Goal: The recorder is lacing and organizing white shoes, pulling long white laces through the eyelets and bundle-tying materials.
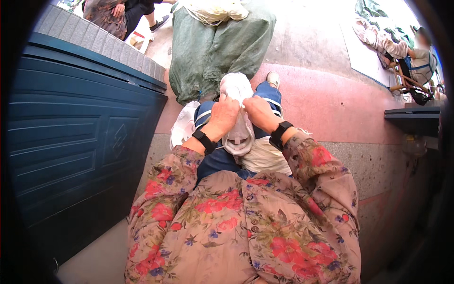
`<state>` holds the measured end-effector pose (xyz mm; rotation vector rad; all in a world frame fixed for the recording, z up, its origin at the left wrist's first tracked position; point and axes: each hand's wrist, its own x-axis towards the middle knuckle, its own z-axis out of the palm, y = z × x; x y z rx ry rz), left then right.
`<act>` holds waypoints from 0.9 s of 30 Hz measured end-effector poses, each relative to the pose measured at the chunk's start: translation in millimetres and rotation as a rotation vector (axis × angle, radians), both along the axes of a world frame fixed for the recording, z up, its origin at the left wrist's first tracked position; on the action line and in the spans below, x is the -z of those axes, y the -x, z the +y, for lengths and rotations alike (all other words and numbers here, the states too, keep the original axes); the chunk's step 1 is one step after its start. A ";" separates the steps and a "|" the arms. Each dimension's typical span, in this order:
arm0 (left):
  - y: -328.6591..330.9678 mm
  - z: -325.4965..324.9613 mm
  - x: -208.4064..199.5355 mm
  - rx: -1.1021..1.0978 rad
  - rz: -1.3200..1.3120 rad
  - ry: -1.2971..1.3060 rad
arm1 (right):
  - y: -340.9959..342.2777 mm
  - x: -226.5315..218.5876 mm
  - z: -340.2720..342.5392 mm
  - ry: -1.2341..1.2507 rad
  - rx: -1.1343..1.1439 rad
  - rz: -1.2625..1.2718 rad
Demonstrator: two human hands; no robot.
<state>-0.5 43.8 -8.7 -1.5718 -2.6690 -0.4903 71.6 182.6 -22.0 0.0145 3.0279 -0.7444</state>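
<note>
A pale pinkish-white sneaker point(239, 137) rests on my lap between my knees, toe pointing away and heel opening toward me. My left hand point(224, 112) is closed in a pinch over the left of its lacing area. From the other side my right hand point(260, 112) pinches too, with a bit of white shoelace point(243, 102) showing between the fingertips. The fingers cover most of the lacing. On my right thigh lies a bundle of cream-white laces point(267, 156). Another whitish shoe point(184, 124) sits beside my left leg.
Beyond my knees stands a large green woven sack point(217, 47) with a white bundle of laces point(213, 10) on top. A dark blue panelled door point(71, 128) closes in the left side. Other people point(106, 16) sit at the upper left and far right. A dark ledge point(411, 115) juts in at right.
</note>
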 end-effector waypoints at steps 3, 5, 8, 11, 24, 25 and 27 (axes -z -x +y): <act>0.6 2.7 -4.9 0.033 0.044 0.085 | -9.3 -5.5 -3.3 -0.076 0.060 0.168; 4.4 4.4 -9.1 0.038 0.044 0.070 | -11.1 -13.5 -9.3 -0.163 0.066 0.164; 9.5 3.0 -10.8 0.044 0.064 -0.019 | -19.0 -26.7 -16.4 -0.287 0.092 0.158; 14.5 2.4 -14.1 0.090 0.060 -0.148 | -19.0 -15.7 -12.3 -0.260 0.149 0.001; 43.4 20.7 -21.7 -0.280 -1.283 -0.399 | -17.9 -9.5 -5.4 -0.051 -0.030 0.232; 43.3 20.4 -25.6 -0.283 -1.282 -0.398 | -16.6 -15.1 -7.1 -0.048 -0.032 0.232; 44.4 18.5 -34.7 -0.314 -1.428 -0.485 | -13.1 -25.2 -11.8 -0.443 -0.137 0.178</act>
